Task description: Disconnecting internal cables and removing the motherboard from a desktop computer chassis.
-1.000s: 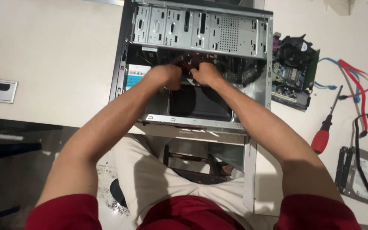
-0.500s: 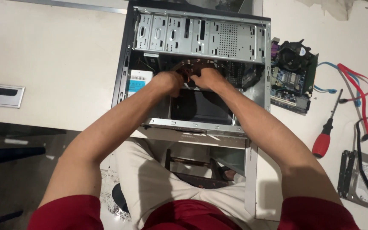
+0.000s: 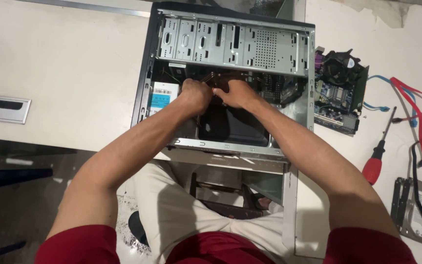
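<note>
Steel, stiff and sharp-edged, the open computer case [image 3: 230, 49] surrounds our left hand [image 3: 196, 95] and right hand [image 3: 235, 93], both clenched on springy internal cables [image 3: 218, 78].

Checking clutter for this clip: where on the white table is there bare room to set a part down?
The widest bare patch lies left of the open computer case, above the grey tray. Right of the case it is crowded: motherboard, cables, red-handled screwdriver, hard drive. Both hands fill the case interior.

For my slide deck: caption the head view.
Both hands, left hand and right hand, work inside an open computer case; red-handled screwdriver beside it.
</note>
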